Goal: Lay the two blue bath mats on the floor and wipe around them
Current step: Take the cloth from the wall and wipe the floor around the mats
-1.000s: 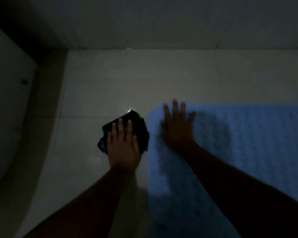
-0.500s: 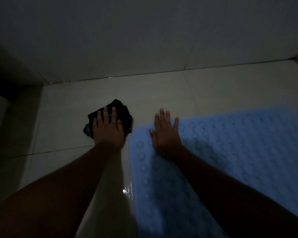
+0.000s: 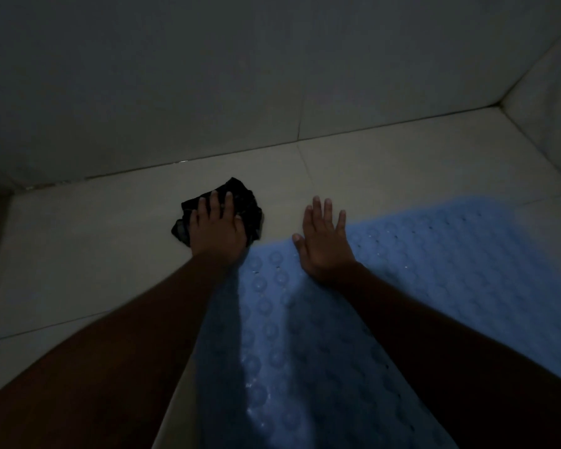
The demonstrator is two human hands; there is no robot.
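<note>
The blue bath mat point(image 3: 402, 286) lies flat on the pale tiled floor point(image 3: 94, 254), filling the view from about 3 o'clock down to 6 o'clock, its surface dotted with round bumps and small holes. The right hand point(image 3: 324, 247) rests on its far corner, palm down and fingers spread, gripping nothing. Just beside that corner, at about 10 o'clock from it, the left hand point(image 3: 216, 230) presses flat on a crumpled black cloth point(image 3: 240, 197) on the tiles, with the dim wall point(image 3: 240, 76) beyond at 12 o'clock.
</note>
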